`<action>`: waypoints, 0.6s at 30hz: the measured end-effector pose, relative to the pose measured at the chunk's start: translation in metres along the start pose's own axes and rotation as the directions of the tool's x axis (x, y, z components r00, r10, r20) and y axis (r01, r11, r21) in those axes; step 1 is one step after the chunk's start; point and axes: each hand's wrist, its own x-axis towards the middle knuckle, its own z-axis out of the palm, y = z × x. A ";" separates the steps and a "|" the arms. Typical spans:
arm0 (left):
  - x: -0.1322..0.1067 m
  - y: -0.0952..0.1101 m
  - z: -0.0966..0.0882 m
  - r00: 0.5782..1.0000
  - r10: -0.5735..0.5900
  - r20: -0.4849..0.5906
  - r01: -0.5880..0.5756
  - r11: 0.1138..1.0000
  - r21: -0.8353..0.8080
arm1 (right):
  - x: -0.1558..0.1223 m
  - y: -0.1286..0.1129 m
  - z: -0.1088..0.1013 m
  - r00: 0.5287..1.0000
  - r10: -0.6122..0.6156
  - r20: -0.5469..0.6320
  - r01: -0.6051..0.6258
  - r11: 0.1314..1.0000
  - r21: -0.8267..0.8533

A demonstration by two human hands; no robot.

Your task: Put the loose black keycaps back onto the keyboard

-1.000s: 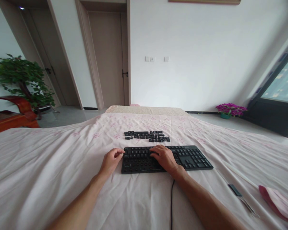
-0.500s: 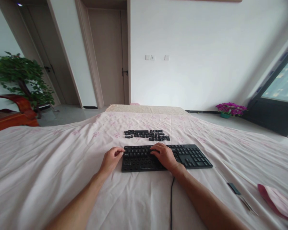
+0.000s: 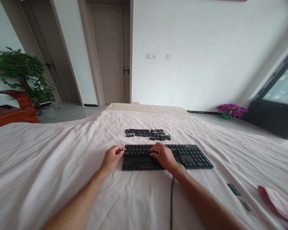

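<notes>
Nearest the wearer, a thin black cable (image 3: 172, 201) runs across the pale patterned cloth (image 3: 134, 201); off to the right lie a dark-handled metal tool (image 3: 235, 190) and something pink (image 3: 276, 203). Just beyond is the black keyboard (image 3: 187, 158), flat on the cloth between and beneath the two hands. At its upper left corner the left hand (image 3: 111, 158) has thumb and forefinger brought close together at the edge; I cannot tell whether a cap is caught between them. The right hand (image 3: 165, 156) arches palm-down over the middle, fingers curled to the upper rows (its own back hides most of what the tips are doing, so its grip is unclear).

Judging by the board, the work on the keys stands partway: the upper rows and the number pad carry their caps, while the lower rows of the main block are bare, and a patch by the right hand seems bare too. Past the keyboard, a good many loose keycaps (image 3: 142, 131), a long bar among them, sit in ragged lines, none back on the board. Farther off come a beige cover (image 3: 146, 109), magenta flowers (image 3: 231, 109), a leafy plant (image 3: 21, 70) and a closed door (image 3: 108, 54).
</notes>
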 end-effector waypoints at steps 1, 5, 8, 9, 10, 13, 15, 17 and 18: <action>0.000 0.001 0.000 1.000 0.000 -0.002 0.000 1.000 0.002 | 0.000 -0.001 0.000 1.000 0.005 0.001 -0.005 1.000 -0.009; 0.000 0.001 -0.001 1.000 0.005 0.007 -0.005 1.000 0.002 | 0.001 -0.004 -0.001 0.999 0.021 0.027 -0.020 0.999 -0.044; 0.000 0.000 -0.001 1.000 0.010 0.016 -0.010 1.000 0.005 | 0.002 -0.006 -0.003 0.997 0.036 0.069 -0.033 0.998 -0.050; 0.000 -0.001 0.000 1.000 0.010 0.016 -0.010 1.000 0.005 | 0.002 -0.007 -0.004 0.996 0.046 0.081 -0.043 0.998 -0.049; 0.000 -0.001 0.000 1.000 0.010 0.017 -0.010 1.000 0.004 | 0.003 -0.008 -0.004 0.994 0.060 0.092 -0.056 0.997 -0.049; 0.000 -0.003 0.000 1.000 0.007 0.013 -0.007 1.000 0.001 | 0.004 -0.009 -0.006 0.988 0.102 0.117 -0.096 0.994 -0.050; 0.000 -0.003 0.000 1.000 0.007 0.017 -0.007 1.000 0.003 | 0.005 -0.009 -0.006 0.985 0.114 0.130 -0.108 0.993 -0.047; 0.000 -0.003 0.000 1.000 0.009 0.019 -0.009 1.000 0.005 | 0.005 -0.008 -0.006 0.984 0.117 0.137 -0.112 0.993 -0.044; 0.000 -0.003 0.000 1.000 0.011 0.020 -0.011 1.000 0.006 | 0.004 -0.007 -0.005 0.984 0.117 0.137 -0.112 0.993 -0.044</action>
